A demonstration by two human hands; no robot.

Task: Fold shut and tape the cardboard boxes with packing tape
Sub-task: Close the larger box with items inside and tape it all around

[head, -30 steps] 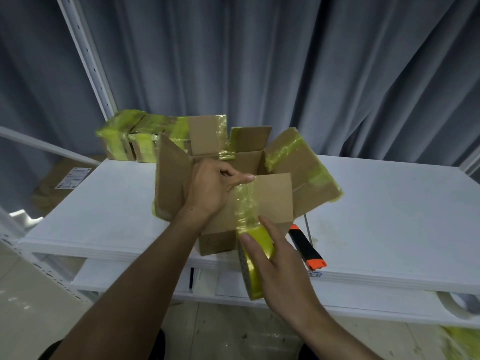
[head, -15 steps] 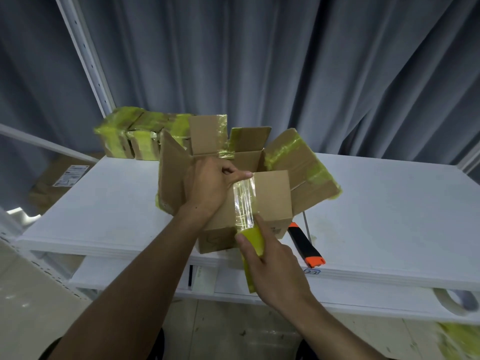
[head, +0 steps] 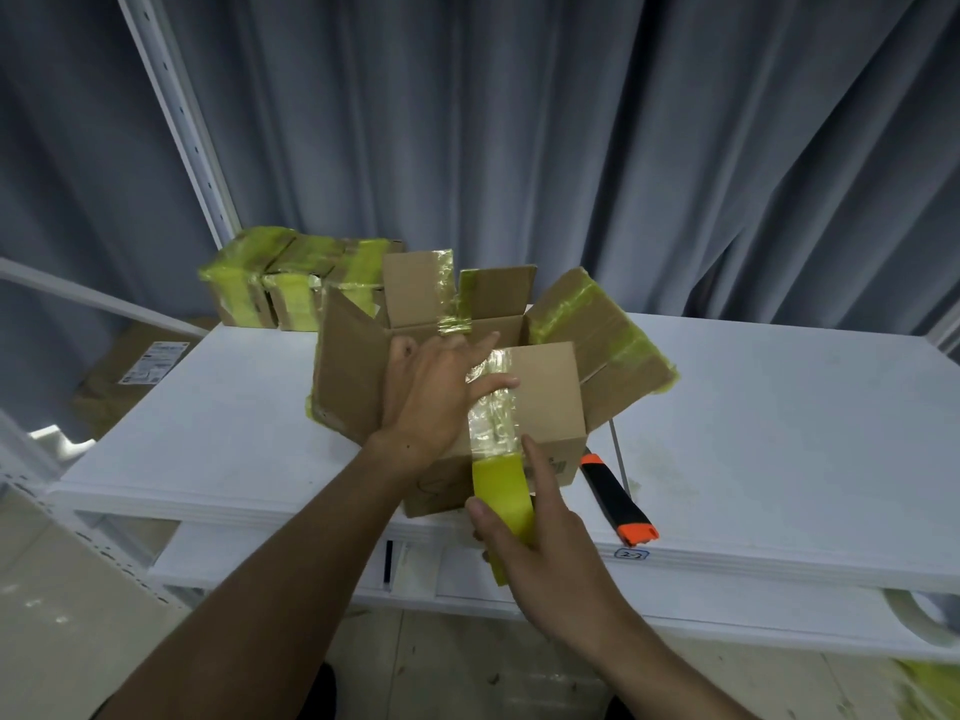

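While left hand point(head: 436, 397) presses flat on box point(head: 545, 402) | right hand point(head: 540, 558) grips tape roll point(head: 504, 491)

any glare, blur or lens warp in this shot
Head view: glare on the clear stretched tape strip; wide-angle warp bows the white shelf upright; bottom-right corner smeared with blur; the brown cardboard box and both hands stay fairly sharp.

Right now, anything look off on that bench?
Yes. The box being taped has three flaps splayed open while tape already runs over its near flap. Old yellow tape remnants cling to the flaps. The orange-tipped cutter lies at the shelf's front edge, tip slightly overhanging.
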